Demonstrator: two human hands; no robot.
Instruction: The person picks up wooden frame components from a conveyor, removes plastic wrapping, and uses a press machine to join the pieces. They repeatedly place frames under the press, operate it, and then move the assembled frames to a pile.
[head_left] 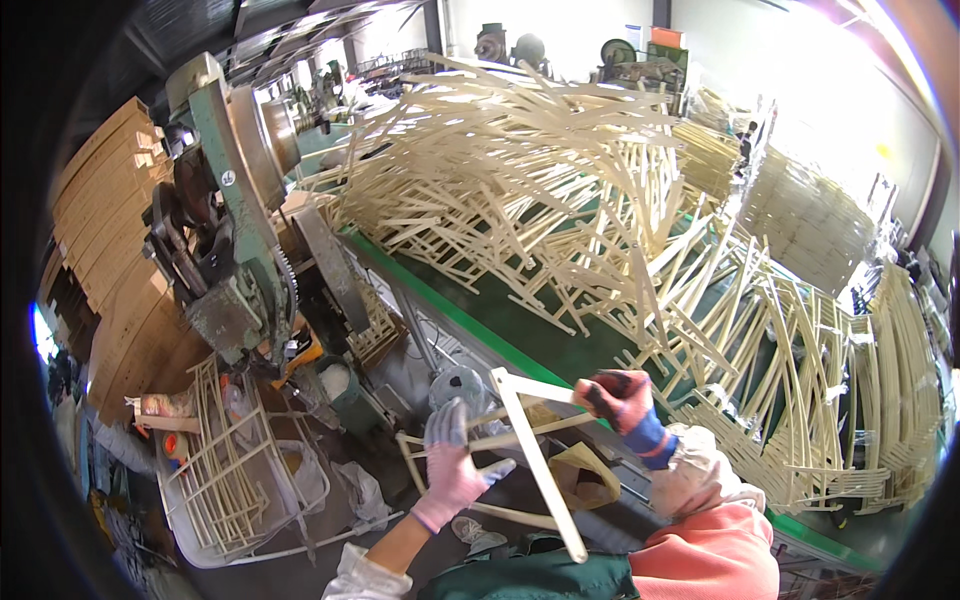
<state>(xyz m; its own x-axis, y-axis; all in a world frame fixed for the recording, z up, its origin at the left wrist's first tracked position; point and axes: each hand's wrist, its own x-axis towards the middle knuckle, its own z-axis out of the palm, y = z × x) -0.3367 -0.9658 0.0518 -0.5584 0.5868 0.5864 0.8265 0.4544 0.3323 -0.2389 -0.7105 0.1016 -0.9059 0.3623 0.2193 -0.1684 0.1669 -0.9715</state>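
My right hand (622,402), in a red and dark glove with a blue cuff, is closed on the right end of a cream slat. That slat meets a longer cream slat (540,465) at a corner, which slopes down toward my lap. My left hand (452,470), in a pink and grey glove, has its fingers stretched up and its thumb apart. It is beside more cream slats (545,428) that cross behind the longer one. Whether all these slats form one frame I cannot tell. My left palm seems to hold nothing.
A green-edged table (470,325) bears a big heap of cream slat frames (540,170). At left stands a green press machine (240,230), with stacked brown boards (110,210) behind it. Below it a white bin (190,535) holds slat pieces. A yellowish open bag (585,478) lies under my hands.
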